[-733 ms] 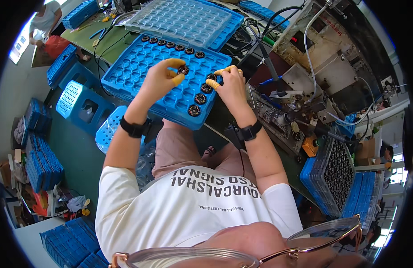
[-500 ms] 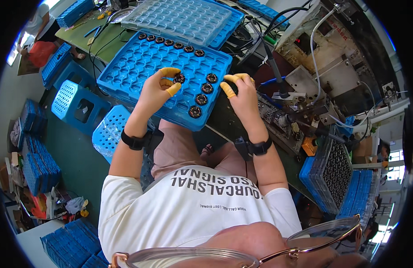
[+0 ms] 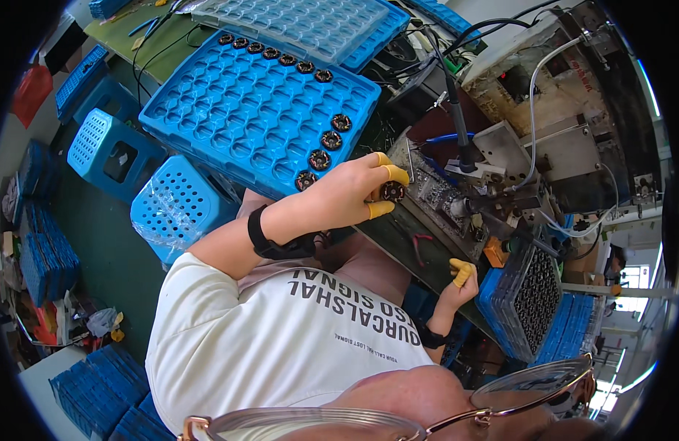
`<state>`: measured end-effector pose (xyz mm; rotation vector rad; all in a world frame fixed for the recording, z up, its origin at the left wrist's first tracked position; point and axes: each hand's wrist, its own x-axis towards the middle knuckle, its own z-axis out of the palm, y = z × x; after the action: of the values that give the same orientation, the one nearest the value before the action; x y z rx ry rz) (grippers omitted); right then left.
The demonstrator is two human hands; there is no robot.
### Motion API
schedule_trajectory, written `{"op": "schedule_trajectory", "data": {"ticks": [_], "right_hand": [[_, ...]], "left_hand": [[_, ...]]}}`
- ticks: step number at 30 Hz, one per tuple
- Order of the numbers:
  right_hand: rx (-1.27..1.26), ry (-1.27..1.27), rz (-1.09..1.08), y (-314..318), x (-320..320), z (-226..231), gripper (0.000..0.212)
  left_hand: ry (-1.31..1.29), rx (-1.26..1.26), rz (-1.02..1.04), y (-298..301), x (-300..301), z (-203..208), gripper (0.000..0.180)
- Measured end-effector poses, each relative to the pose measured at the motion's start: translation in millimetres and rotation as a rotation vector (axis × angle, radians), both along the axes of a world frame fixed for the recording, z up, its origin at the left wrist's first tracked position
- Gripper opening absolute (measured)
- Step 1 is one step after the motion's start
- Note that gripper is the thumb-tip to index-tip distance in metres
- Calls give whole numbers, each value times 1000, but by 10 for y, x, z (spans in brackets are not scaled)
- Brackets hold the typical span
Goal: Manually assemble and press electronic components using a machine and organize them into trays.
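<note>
My left hand [image 3: 361,189], with yellow finger cots, reaches across to the right and pinches a small round motor stator [image 3: 392,192], dark with coppery bits. It is above the bench edge, beside the machine's metal fixture [image 3: 439,195]. My right hand [image 3: 458,287], also in yellow finger cots, is lower right near a stack of trays; its fingers are curled together, and what they hold, if anything, is too small to make out. Left of my left hand lies a blue compartment tray [image 3: 229,110]. Several stators [image 3: 320,159] sit along its far and right edges.
Red-handled pliers [image 3: 420,246] lie on the bench near the fixture. A machine with hoses [image 3: 534,95] rises at the right. Stacked trays filled with dark parts [image 3: 534,294] stand at lower right. Blue stools [image 3: 174,209] are at left, and a clear-topped tray [image 3: 295,26] is behind.
My left hand has moved right from over the tray to the machine side, carrying a stator. My right hand has pulled away from the tray's right edge, down and to the right.
</note>
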<state>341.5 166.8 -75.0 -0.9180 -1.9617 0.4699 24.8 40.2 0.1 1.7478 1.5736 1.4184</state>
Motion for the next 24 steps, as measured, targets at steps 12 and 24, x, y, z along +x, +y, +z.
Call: {"op": "schedule_trajectory", "data": {"ticks": [12, 24], "right_hand": [[57, -38, -11, 38, 43, -149, 28], [88, -36, -33, 30, 45, -157, 28]], "left_hand": [[-48, -87, 74, 46, -36, -73, 37], [155, -179, 535, -245, -612, -103, 28]]}}
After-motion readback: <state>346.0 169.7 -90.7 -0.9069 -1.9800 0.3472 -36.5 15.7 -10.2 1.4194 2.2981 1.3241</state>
